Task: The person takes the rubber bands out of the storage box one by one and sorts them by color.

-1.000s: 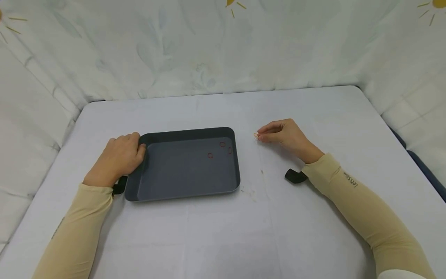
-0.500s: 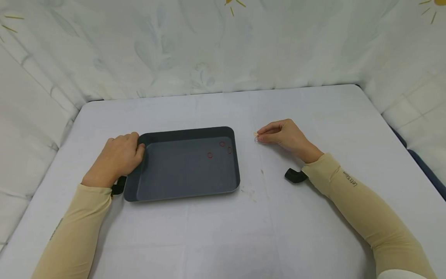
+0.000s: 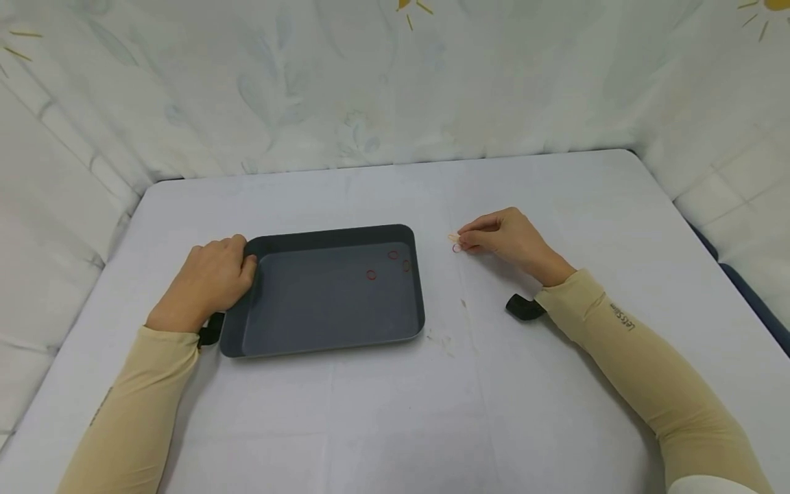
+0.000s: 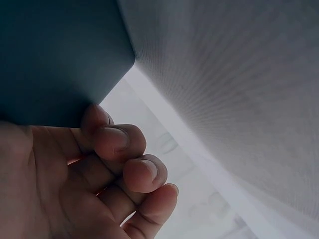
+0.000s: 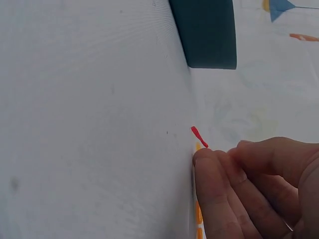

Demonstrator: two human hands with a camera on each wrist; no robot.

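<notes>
A dark grey tray (image 3: pixel 416 288) lies left of the table's middle, with three small red rubber bands (image 3: pixel 393 254) loose in its far right part. My left hand (image 3: pixel 245 252) holds the tray's far left corner (image 4: pixel 65 59), thumb on the rim and fingers (image 4: pixel 124 144) curled beside it. To the right of the tray, my right hand (image 3: pixel 461 240) rests on the table and pinches a red rubber band (image 3: pixel 457 248) at its fingertips (image 5: pixel 209 164). The red band (image 5: pixel 198 135) sticks out past them. An orange band (image 5: pixel 198 214) lies under them.
The table (image 3: pixel 395 412) wears a pale cloth, with a faint stain (image 3: pixel 444 339) near the tray's near right corner. Patterned white fabric (image 3: pixel 370 89) walls off the back and both sides. Black straps (image 3: pixel 523 307) sit at both wrists.
My right hand has shifted slightly, and a red band now shows at its fingertips. The left hand and the tray have not moved.
</notes>
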